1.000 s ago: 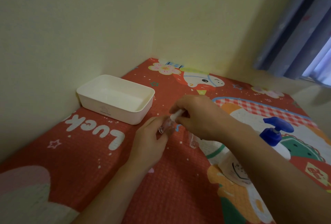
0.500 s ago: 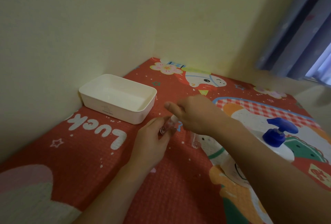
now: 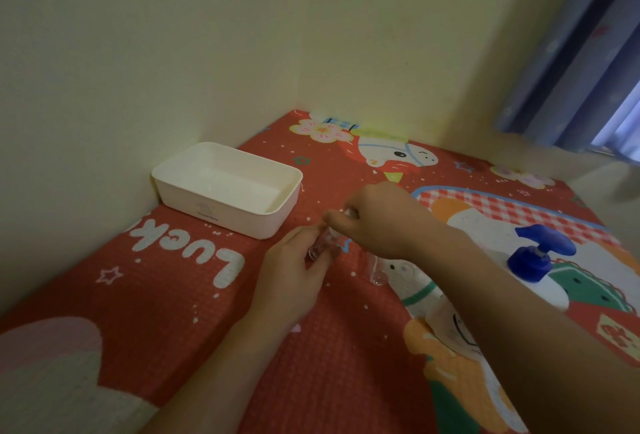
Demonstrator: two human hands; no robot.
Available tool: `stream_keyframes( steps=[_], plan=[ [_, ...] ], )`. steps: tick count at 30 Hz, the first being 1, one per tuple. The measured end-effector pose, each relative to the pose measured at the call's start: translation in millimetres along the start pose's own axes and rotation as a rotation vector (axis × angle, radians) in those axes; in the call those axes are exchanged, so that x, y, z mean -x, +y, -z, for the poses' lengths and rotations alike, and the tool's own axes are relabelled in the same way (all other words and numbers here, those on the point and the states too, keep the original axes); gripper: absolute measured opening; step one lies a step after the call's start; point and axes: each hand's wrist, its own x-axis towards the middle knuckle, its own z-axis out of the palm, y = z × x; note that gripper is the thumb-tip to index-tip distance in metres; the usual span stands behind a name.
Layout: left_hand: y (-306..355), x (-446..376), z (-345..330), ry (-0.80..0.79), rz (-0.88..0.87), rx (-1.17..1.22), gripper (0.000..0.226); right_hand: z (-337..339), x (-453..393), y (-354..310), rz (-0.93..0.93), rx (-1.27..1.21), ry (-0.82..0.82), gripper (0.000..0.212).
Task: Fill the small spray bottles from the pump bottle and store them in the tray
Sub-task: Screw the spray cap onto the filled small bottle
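My left hand (image 3: pixel 292 274) grips a small clear spray bottle (image 3: pixel 320 247), tilted, just above the mat. My right hand (image 3: pixel 377 220) pinches the white top of that same bottle (image 3: pixel 335 233) between thumb and fingers. A second small clear bottle (image 3: pixel 375 272) lies on the mat just under my right wrist, partly hidden. The pump bottle (image 3: pixel 538 262), white with a blue pump head, stands at the right behind my right forearm. The white tray (image 3: pixel 277 215) sits at the left against the wall with nothing visible in it.
A red cartoon-print mat (image 3: pixel 166 295) covers the surface in a corner of two pale walls. A blue curtain (image 3: pixel 585 52) hangs at the upper right. The mat's far right edge drops off near the curtain.
My right hand has shifted on the bottle's top, its thumb now pointing left, as if turning the top. The left hand keeps its hold on the bottle in the same place.
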Motion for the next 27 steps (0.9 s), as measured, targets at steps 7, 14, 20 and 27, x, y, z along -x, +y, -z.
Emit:
stream_keyframes(
  steps=[7, 14, 20, 27],
  plan=[
    [0, 1, -1, -0.003, 0.03, -0.005, 0.022, 13, 10, 2, 0.078, -0.215, -0.086, 0.046],
    [4, 3, -2, -0.024, -0.006, -0.023, 0.024, 10, 7, 3, 0.124, -0.074, -0.033, 0.019],
    [3, 3, -1, -0.007, 0.015, -0.014, 0.025, -1, 5, -4, 0.073, -0.07, 0.013, 0.029],
    [6, 3, 1, 0.002, -0.013, 0.006, 0.017, 8, 10, 4, 0.154, -0.145, -0.074, 0.015]
  ],
)
